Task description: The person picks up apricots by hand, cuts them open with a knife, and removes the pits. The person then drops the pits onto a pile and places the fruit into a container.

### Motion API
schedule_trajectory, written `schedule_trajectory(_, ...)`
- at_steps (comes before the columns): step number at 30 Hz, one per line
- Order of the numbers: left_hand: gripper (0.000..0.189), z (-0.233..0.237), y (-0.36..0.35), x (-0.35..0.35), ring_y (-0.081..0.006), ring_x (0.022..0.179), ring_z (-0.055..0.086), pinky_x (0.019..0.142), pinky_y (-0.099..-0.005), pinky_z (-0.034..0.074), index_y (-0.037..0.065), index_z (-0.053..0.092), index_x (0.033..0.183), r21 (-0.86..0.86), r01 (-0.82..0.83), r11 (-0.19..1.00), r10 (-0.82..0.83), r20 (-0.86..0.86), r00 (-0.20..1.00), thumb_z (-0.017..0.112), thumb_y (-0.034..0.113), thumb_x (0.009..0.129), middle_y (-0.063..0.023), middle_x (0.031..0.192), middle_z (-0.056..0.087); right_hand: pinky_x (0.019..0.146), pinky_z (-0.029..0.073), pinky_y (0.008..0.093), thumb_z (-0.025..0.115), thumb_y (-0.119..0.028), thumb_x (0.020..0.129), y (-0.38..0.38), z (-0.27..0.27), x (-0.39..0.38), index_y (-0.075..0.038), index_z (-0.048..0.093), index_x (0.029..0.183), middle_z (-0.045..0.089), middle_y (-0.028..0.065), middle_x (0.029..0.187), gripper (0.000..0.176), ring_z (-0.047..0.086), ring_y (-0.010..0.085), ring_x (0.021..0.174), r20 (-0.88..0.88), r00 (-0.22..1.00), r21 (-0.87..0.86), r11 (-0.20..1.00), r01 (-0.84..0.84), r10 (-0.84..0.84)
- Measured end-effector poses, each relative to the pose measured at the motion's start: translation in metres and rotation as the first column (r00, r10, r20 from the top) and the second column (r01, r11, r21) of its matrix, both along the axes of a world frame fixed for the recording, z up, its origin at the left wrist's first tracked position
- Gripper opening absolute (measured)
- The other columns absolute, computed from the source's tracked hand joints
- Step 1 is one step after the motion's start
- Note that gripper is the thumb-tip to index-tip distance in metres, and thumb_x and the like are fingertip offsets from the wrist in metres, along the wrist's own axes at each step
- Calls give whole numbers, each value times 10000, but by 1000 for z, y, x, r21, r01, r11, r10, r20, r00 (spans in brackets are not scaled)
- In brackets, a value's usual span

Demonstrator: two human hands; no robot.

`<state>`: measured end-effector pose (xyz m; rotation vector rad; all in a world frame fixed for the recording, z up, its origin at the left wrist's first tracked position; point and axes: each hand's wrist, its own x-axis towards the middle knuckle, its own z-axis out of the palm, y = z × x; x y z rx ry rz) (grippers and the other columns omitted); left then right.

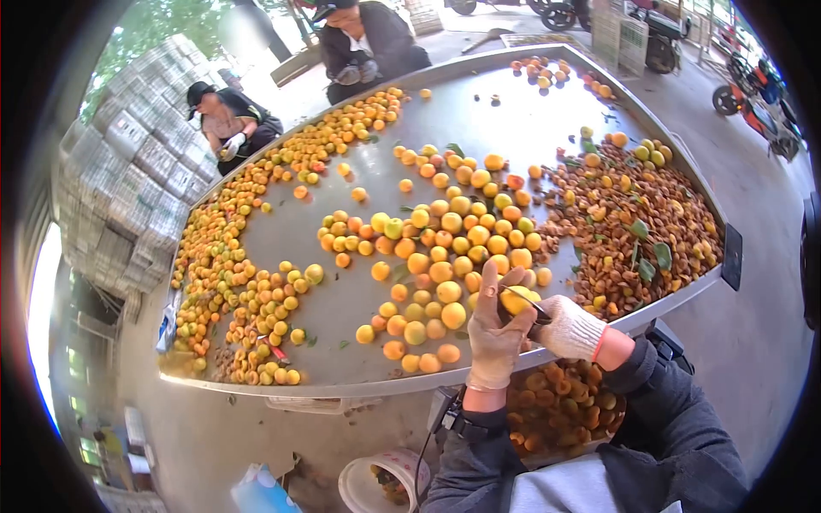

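Note:
Above the near edge of the metal table [368, 175], my left hand [499, 333], in a thin pale glove, grips a yellow apricot [516, 299]. My right hand [571, 328], in a white knitted glove, is closed on a dark-handled tool [540, 315], whose thin edge lies against the fruit. Beside my hands, whole apricots [440, 271] lie loose on the metal. To the right is a heap of brown pits [637, 222] with a few leaves and fruits. Below my hands, a container holds apricot pieces [564, 402].
Two people, one squatting [229, 124] and one seated [363, 47], are beyond the table. A white bucket [385, 479] stands on the floor. A dark phone-like object [732, 256] is at the table's right corner. Stacked crates [137, 162] rise at left.

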<state>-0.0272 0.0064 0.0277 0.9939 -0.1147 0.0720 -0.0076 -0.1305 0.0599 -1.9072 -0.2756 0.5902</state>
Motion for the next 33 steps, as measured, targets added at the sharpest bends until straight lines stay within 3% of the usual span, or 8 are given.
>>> schedule_trajectory(5, 671, 0, -2, 3, -205, 1155, 566, 981, -330, 470, 27, 418, 1396, -142, -42, 989, 29, -91, 995, 721, -48, 802, -125, 1280, 564, 715, 529, 358, 627, -49, 836, 4, 7, -4, -45, 637, 1147, 700, 175, 883, 310, 694, 314, 825, 404, 915, -184, 980, 80, 1)
schedule_trajectory(8, 545, 10, -7, -1, -179, 1038, 613, 907, -300, 506, -5, 496, 1308, -24, -116, 993, 105, -278, 955, 726, -20, 814, -109, 1171, 623, 701, 533, 383, 621, -69, 827, 4, -32, -3, -69, 650, 1119, 690, 178, 856, 293, 690, 332, 817, 474, 881, -275, 950, 149, -1)
schedule_trajectory(12, 487, 4, -12, -1, -177, 979, 627, 857, -309, 532, -36, 516, 1256, 100, -178, 979, 181, -22, 983, 688, -96, 805, -116, 1127, 633, 651, 521, 405, 652, -137, 773, 3, -1, 0, -31, 639, 955, 657, 205, 784, 211, 662, 375, 755, 265, 962, -289, 957, 18, 62)
schedule_trajectory(15, 508, 9, -8, 0, -221, 1017, 636, 873, -333, 541, -45, 511, 1258, 53, -138, 989, 142, -96, 985, 681, -129, 787, -138, 1152, 627, 623, 513, 386, 665, -121, 780, 4, -27, 8, -16, 632, 938, 670, 137, 778, 193, 653, 311, 684, 195, 979, -171, 985, -29, 63)
schedule_trajectory(17, 520, 12, -4, -2, -241, 1037, 636, 878, -342, 543, -46, 507, 1267, 72, -91, 993, 99, -117, 988, 674, -137, 783, -150, 1167, 623, 644, 503, 336, 658, -121, 790, 3, -41, 8, -23, 685, 913, 685, 142, 787, 160, 639, 203, 705, 38, 998, 233, 971, -55, 48)
schedule_trajectory(24, 579, 8, -2, -3, -281, 1073, 633, 915, -364, 532, -38, 487, 1324, -36, 86, 996, -91, -175, 980, 652, -149, 781, -185, 1232, 602, 711, 513, 332, 636, -78, 820, -8, 28, -9, -25, 612, 1142, 694, 136, 945, 327, 650, 186, 828, -280, 957, 137, 990, -36, 74)
schedule_trajectory(26, 568, 9, -7, -2, -276, 1082, 628, 917, -356, 527, -36, 490, 1325, -75, 84, 994, -95, -153, 984, 653, -135, 790, -182, 1232, 603, 666, 516, 351, 616, -161, 860, -6, 0, -9, -2, 644, 987, 684, 120, 777, 205, 671, 224, 736, 101, 994, -47, 998, 50, -45)
schedule_trajectory(33, 527, 9, -8, -8, -204, 1075, 609, 896, -299, 513, -49, 507, 1303, 54, 46, 997, -34, -207, 978, 689, -75, 809, -154, 1189, 627, 631, 511, 430, 637, -163, 809, 5, -20, -23, -67, 683, 968, 674, 188, 815, 191, 643, 397, 709, 447, 888, -282, 926, 251, -105)
